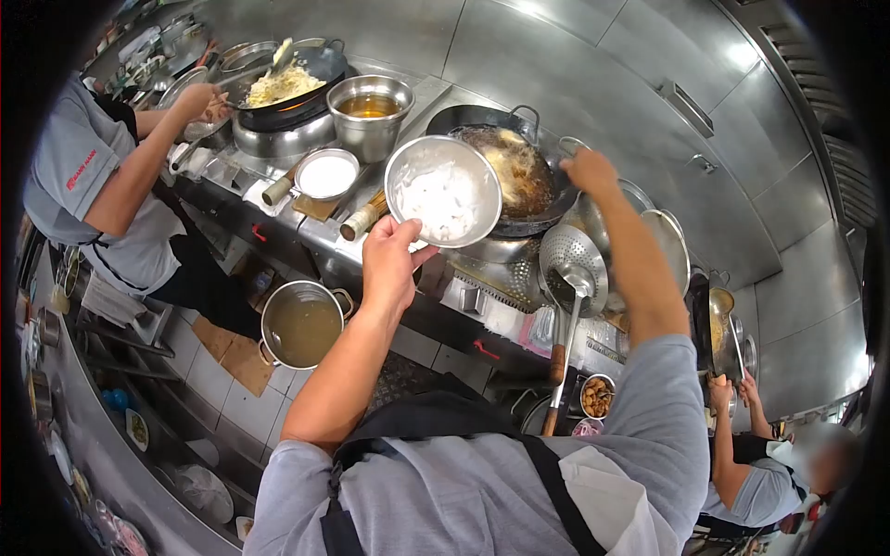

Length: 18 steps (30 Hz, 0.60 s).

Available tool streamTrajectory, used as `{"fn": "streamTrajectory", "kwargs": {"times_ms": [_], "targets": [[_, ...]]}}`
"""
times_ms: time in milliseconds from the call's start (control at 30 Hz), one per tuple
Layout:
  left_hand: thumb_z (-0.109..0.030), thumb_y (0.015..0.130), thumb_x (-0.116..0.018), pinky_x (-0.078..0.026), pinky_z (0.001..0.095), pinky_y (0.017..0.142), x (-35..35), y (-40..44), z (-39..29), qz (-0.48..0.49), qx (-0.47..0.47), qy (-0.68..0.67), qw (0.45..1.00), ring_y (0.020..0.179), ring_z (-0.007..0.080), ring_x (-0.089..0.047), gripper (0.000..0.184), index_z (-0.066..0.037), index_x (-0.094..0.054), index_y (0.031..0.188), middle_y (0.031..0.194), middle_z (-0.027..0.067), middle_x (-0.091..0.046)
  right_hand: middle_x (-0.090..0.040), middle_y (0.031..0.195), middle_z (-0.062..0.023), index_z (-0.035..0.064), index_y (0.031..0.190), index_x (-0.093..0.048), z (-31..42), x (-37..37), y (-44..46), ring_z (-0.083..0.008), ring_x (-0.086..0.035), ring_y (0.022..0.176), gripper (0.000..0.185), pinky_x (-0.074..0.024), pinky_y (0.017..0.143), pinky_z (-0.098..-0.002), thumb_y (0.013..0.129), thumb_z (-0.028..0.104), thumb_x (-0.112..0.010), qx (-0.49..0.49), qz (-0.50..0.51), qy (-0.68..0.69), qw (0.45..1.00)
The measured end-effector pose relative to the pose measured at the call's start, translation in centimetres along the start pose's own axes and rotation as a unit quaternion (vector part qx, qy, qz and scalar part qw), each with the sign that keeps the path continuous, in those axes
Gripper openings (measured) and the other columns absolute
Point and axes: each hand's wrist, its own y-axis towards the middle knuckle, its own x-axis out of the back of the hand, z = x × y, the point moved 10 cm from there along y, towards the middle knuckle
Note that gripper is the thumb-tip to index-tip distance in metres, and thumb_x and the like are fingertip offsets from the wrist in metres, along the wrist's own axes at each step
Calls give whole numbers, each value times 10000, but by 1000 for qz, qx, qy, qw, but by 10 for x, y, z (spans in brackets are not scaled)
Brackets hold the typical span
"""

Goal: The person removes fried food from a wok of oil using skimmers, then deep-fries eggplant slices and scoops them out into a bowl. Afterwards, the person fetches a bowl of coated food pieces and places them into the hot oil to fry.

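Observation:
My left hand (394,264) grips the near rim of a metal bowl (489,206), thumb over the edge. The bowl is tilted and holds pieces coated in white powder (445,199). Beyond it sits a black wok (454,118) of bubbling brown oil (533,190), with pale pieces frying in it. My right hand (591,171) is at the wok's right side, fingers closed, close to a metal loop (573,144). Whether it grips anything is hidden. Below my right forearm rest a perforated strainer (561,248) and a ladle (582,278).
A co-worker (120,176) at left tends a wok of yellow food (283,85). A steel pot of oil (371,88) and a bowl of white powder (326,174) stand between us. A large pot (266,324) sits lower left. Another person (760,482) works at far right.

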Motion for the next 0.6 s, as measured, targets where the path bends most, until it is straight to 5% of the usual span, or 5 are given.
{"fn": "streamTrajectory", "kwargs": {"times_ms": [233,300,467,567,600], "targets": [[-91,901,-595,-545,311,737,7,10,-20,-2,-83,-38,996,789,120,-613,103,-65,-538,820,877,59,-640,-693,941,-183,45,1116,-644,90,207,-115,-379,-654,898,443,-505,778,-461,862,408,-650,223,-116,53,966],[-88,903,-599,-541,300,740,2,10,-23,19,-101,-62,993,785,113,-606,105,-67,-535,823,849,47,-636,-694,929,-176,43,1110,-645,120,223,-152,-370,-654,875,444,-505,761,-457,844,397,-673,252,-61,52,964],[-73,894,-612,-516,253,731,-10,0,-28,44,-147,-12,988,1025,145,-561,286,-37,-491,638,1284,160,-479,-679,965,-165,55,1124,-634,167,240,-201,-361,-652,807,410,-504,699,-435,831,336,-696,315,-73,-2,946],[-70,888,-617,-514,246,731,-18,-18,-46,44,-272,108,955,1112,155,-519,274,-34,-490,648,1259,171,-492,-673,944,-120,99,1128,-620,182,230,-211,-345,-651,770,356,-505,658,-430,855,322,-667,314,-91,-89,941],[-71,887,-618,-518,256,729,-18,-12,-39,52,-234,73,968,1060,151,-543,280,-42,-478,646,1223,155,-512,-672,928,-113,107,1130,-618,185,226,-211,-340,-652,766,346,-506,649,-423,859,319,-661,300,-80,-122,943]]}}
